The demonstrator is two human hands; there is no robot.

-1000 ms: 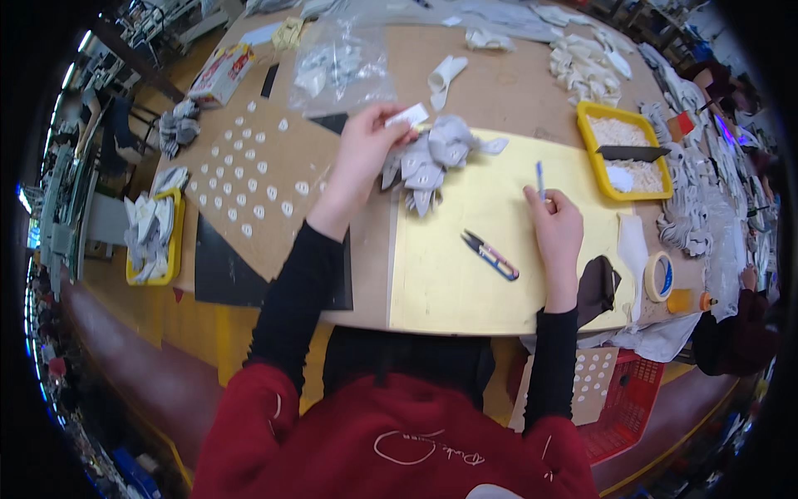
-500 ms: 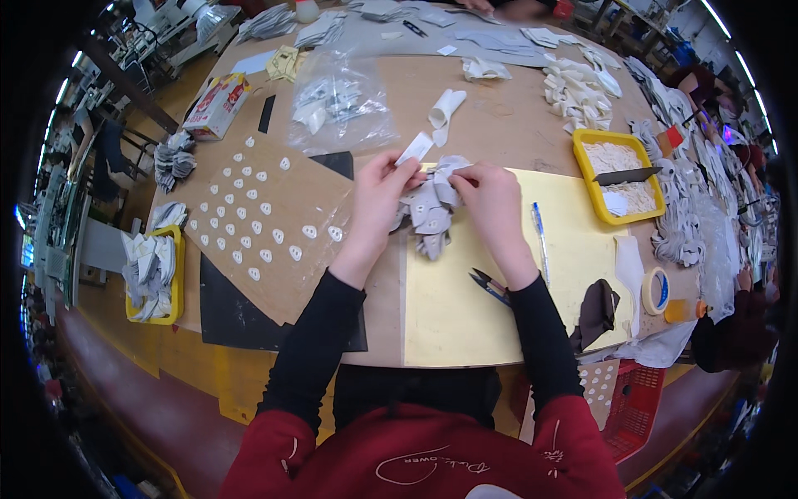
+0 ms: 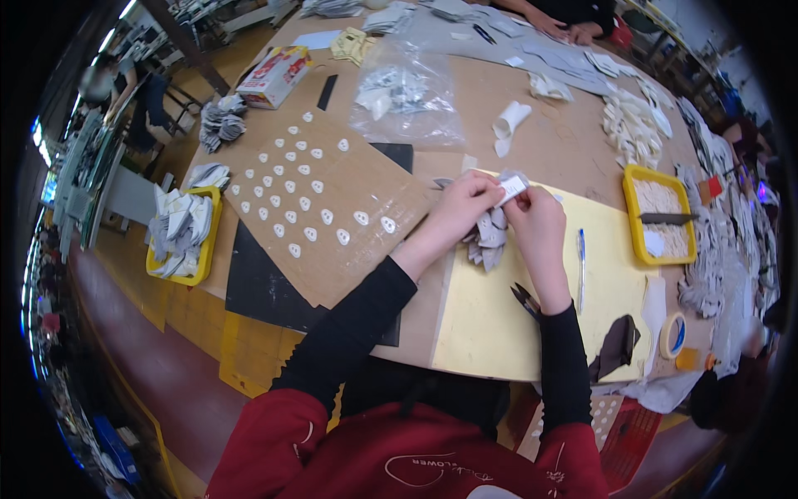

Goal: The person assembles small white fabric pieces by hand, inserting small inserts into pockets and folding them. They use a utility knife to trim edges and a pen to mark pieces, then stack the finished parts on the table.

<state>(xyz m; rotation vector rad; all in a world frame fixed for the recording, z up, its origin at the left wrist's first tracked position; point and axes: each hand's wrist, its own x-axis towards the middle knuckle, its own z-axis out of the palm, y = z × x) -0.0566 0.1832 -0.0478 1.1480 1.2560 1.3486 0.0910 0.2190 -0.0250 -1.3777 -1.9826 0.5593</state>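
Observation:
Both hands meet over the work table around a bundle of grey fabric pieces. A small white paper label lies against the top of the bundle, between the fingertips. My left hand is closed, pinching the label's left side. Fingers of my right hand are closed at the top of the bundle, by the label's right end; whether they grip label, cloth or both is partly hidden. Below the hands is a yellow sheet, with dark thread snips and a blue-white pen on it.
Left of the hands, a brown board carries several small white pieces. Yellow trays flank the table, the right tray holding a dark blade-like strip. A plastic bag lies beyond. Tape sits right. Another person's hands work opposite.
The white label has come from beside the bundle onto its top, between both hands. The view has turned, so the table appears shifted rightward. The other person's hands now show more fully.

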